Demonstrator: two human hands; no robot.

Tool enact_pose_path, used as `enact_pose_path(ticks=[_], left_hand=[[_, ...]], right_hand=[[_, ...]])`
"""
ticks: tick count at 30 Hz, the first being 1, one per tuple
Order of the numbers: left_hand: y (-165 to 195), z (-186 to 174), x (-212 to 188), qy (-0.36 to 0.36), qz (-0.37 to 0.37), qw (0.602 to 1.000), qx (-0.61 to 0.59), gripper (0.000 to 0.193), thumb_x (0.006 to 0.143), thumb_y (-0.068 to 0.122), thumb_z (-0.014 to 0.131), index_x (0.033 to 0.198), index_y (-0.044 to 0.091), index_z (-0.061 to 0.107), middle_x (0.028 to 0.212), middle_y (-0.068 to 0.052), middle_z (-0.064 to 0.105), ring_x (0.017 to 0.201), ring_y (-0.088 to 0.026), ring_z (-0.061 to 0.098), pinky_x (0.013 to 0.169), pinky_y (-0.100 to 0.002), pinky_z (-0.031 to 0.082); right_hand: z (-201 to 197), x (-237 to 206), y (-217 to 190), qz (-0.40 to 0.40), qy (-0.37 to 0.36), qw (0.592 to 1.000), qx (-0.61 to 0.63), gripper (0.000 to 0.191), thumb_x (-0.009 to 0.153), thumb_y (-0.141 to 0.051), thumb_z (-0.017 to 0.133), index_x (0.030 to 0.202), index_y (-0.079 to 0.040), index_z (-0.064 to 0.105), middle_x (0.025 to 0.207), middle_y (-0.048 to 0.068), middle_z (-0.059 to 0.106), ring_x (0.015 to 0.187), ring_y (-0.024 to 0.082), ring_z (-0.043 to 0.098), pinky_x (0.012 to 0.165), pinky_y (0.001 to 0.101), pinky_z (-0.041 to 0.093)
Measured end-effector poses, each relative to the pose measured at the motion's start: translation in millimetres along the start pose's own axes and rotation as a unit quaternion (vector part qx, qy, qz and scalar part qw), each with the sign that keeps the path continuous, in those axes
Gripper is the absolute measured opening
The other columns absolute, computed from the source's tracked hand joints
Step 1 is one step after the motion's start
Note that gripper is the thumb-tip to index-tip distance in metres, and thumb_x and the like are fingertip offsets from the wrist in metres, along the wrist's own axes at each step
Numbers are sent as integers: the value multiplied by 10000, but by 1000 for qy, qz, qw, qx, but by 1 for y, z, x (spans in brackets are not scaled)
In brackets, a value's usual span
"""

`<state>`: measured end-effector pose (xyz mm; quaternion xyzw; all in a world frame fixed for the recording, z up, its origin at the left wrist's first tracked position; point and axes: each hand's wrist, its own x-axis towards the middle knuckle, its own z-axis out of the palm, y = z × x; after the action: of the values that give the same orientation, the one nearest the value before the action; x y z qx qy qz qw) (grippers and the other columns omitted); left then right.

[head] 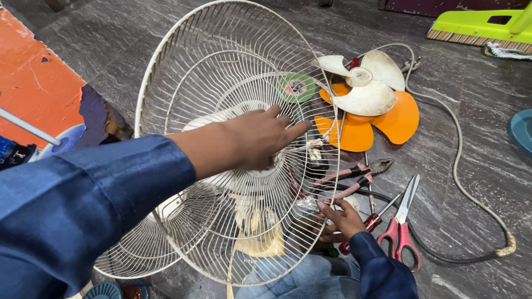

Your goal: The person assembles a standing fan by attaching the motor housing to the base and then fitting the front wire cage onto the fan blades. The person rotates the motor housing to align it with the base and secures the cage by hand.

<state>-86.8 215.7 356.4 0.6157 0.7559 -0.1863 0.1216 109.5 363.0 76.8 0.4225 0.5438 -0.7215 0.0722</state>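
Left hand (260, 138) on fan guard (188, 66) | round green label (296, 87) beyond fingertips

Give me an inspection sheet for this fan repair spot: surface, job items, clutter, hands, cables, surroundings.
Surface: grey stone-pattern floor, an orange painted patch at left.
Job's things: white wire fan guard, tilted, the fan body behind it; a second guard below.
Clutter: white fan blade lying on an orange fan blade; pliers; red-handled scissors; red-handled screwdriver.
Hands: left hand flat on the guard's mesh; right hand at the guard's lower rim.
Cables: white cord looping right; black cable below it.
Surroundings: green broom head, top right.
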Motion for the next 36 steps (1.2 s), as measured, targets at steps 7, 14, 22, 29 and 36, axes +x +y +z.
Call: enact_pose_path(ticks=[7,14,22,29,36], left_hand=[[5,5,6,21,-16,1000,0,1050,788,143,806,1603,58,149,1268,-218,566,1233,-383,507,1000,-461,505],[4,-6,7,-26,-16,1000,6,1133,795,185,833,1624,36,76,1086,-183,696,1195,-357,535,985,-451,532],[11,-16,13,-43,-4,999,-2,1218,758,103,844,1627,55,-9,1017,-185,704,1140,-355,536,955,-453,532],[11,-23,4,-54,-19,998,-9,1208,799,122,819,1659,102,-30,1078,-196,712,1081,-325,620,954,-432,554],[11,-23,2,-50,-14,999,-2,1218,791,194,856,1633,147,-22,1102,-132,716,1130,-344,563,993,-472,508]], right_hand=[[2,-7,-4,20,-16,999,35,724,799,-390,759,1408,-133,465,1129,175,700,836,328,756,717,505,671],[3,-10,-6,28,-33,998,52,680,814,-371,749,1393,-135,481,1188,201,681,923,370,753,756,530,664],[12,-21,-3,21,-23,998,60,669,826,-441,697,1406,-179,492,1188,174,684,931,372,750,770,513,640],[10,-18,2,20,-20,997,68,659,841,-445,700,1388,-135,501,1165,186,675,905,381,747,729,523,654],[8,-16,-5,11,-28,999,32,682,829,-486,693,1395,-155,505,1181,189,714,913,354,768,728,489,647]])
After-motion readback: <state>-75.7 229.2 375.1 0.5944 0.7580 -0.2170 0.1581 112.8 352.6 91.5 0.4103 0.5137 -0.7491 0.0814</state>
